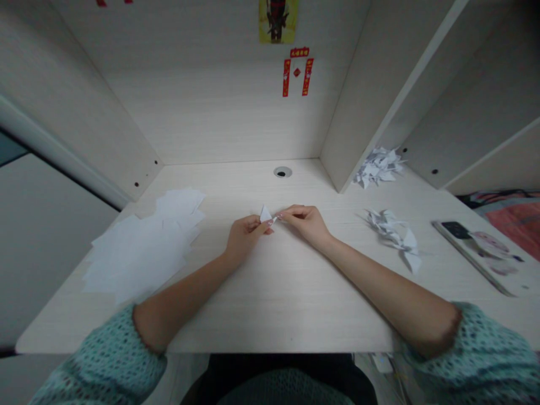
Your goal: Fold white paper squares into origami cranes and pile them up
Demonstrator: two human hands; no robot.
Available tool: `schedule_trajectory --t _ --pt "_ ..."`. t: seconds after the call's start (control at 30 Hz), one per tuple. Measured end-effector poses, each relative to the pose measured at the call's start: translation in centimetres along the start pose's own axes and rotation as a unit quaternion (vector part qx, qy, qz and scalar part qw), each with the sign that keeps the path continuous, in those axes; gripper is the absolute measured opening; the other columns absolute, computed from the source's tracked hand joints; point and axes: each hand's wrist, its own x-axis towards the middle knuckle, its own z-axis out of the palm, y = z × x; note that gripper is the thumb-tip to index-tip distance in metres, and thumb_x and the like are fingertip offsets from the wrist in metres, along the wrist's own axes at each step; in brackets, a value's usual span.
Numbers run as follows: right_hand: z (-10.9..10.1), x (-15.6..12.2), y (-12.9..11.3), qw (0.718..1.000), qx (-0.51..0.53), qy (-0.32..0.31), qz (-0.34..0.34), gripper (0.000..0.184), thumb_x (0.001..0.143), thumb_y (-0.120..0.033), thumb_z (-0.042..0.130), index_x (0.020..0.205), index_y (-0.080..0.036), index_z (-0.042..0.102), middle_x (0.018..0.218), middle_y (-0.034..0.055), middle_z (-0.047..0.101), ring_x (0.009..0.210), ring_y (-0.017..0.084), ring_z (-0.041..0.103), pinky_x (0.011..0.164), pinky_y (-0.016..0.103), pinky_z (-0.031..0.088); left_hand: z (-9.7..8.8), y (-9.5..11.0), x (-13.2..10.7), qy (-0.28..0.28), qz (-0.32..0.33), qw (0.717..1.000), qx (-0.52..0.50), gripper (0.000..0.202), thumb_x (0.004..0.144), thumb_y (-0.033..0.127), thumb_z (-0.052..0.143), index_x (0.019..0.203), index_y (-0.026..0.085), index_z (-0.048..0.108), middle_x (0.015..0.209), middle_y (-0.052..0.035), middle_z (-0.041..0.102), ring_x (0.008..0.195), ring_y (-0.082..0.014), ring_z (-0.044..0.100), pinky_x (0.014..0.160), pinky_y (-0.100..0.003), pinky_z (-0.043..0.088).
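Note:
Above the middle of the desk, a small piece of folded white paper [265,214] is held between my two hands. My left hand [248,232] pinches its body, with a pointed flap standing up over the fingers. With thumb and index finger, my right hand [304,220] grips a thin narrow tip of the same paper on its right side. The fingertips cover part of the folds. To the right lies a loose group of folded paper cranes [394,233], and a bigger pile of folded paper pieces [378,167] sits farther back beside the divider.
Overlapping sheets of white paper [143,247] spread over the left of the desk [287,304]. A phone [481,256] lies at the right, near reddish cloth [517,222]. A vertical divider [358,112] stands behind my right hand. A round cable hole [282,172] is at the back.

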Motion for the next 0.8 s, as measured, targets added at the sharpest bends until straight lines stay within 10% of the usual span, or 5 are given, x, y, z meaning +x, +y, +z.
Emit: schedule_trajectory --t 0.4,0.8 --pt "0.9 -0.35 0.99 1.0 -0.027 0.005 0.007 0.03 0.072 -0.047 0.064 0.069 -0.017 0.066 0.062 0.0005 0.062 0.054 0.012 0.049 0.054 0.026 0.036 0.02 -0.05 -0.08 -0.014 0.007 1.0 0.019 0.031 0.075 0.047 0.064 0.07 0.017 0.066 0.071 -0.0052 0.072 0.067 -0.0176 0.067 0.064 -0.025 0.048" --pt "0.47 0.01 0.09 0.998 0.03 0.057 -0.001 0.023 0.069 -0.041 0.071 0.074 -0.019 0.074 0.077 0.005 0.072 0.071 0.017 0.062 0.069 0.03 0.044 -0.12 0.02 0.18 0.007 -0.009 1.0 0.0 0.033 0.072 0.049 0.066 0.069 0.016 0.066 0.071 -0.0054 0.072 0.066 -0.0171 0.065 0.067 -0.027 0.048"
